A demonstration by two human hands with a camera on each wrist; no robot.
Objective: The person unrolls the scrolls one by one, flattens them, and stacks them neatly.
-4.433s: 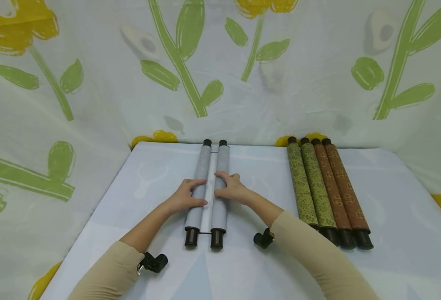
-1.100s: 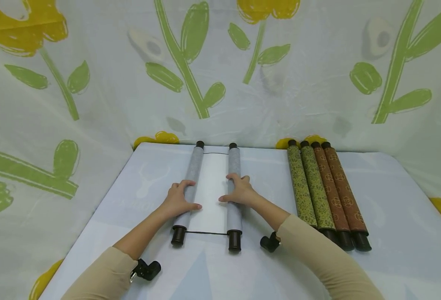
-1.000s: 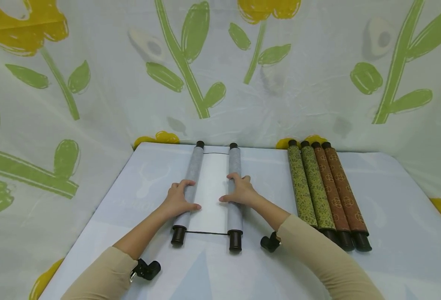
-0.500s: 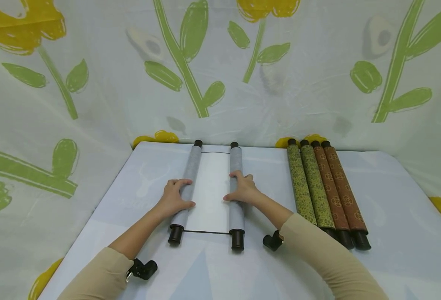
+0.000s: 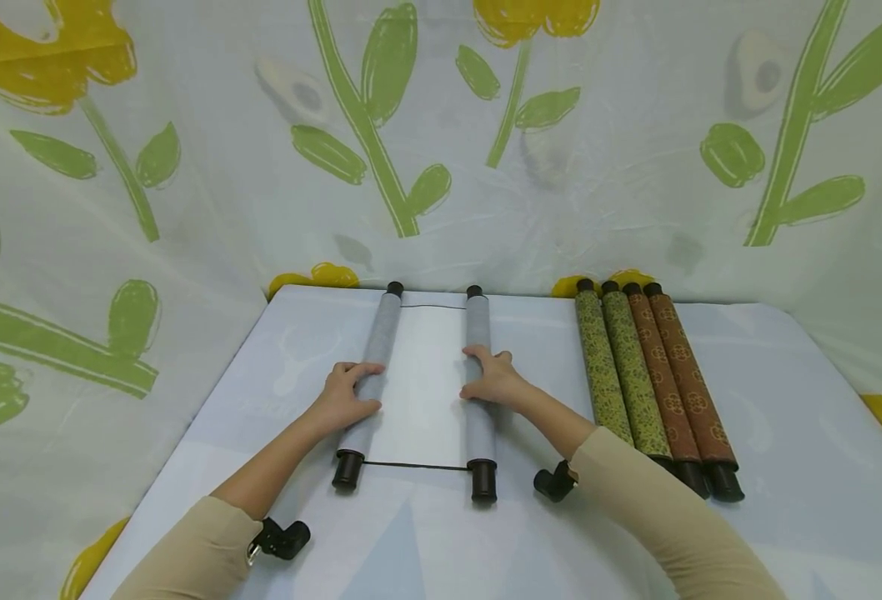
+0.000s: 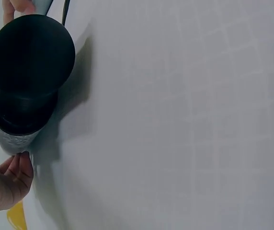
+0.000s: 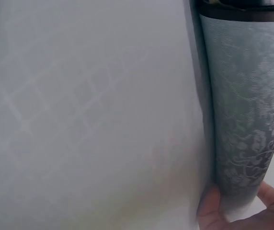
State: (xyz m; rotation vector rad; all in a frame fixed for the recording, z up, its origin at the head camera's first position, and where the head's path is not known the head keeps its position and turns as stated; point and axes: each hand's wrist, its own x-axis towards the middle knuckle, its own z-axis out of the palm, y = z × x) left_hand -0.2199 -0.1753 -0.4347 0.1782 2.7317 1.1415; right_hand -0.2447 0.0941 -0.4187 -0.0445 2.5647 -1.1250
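A hanging scroll [image 5: 420, 383] lies partly unrolled on the table, a strip of blank white showing between its two grey rolls. My left hand [image 5: 342, 402] grips the left roll [image 5: 383, 329], thumb on the inner side and fingers round it. Around the right roll [image 5: 478, 321] curl the fingers and thumb of my right hand [image 5: 497, 379]. Dark knobs cap the roll ends; one knob [image 6: 31, 57] fills the near part of the left wrist view. The right wrist view shows the roll's grey floral brocade [image 7: 247, 96], with the thumb [image 7: 211, 206] along its edge.
To the right, two green patterned scrolls [image 5: 606, 367] and two brown ones [image 5: 681, 375] lie rolled up side by side. A flower-printed cloth [image 5: 621, 167] hangs behind the pale table [image 5: 561, 542]. Black wrist cameras [image 5: 283, 537] jut from both sleeves.
Both hands have moved apart with the rolls, the left one leftward and the right one rightward. The white strip between them has widened. The green and brown scrolls stay put.
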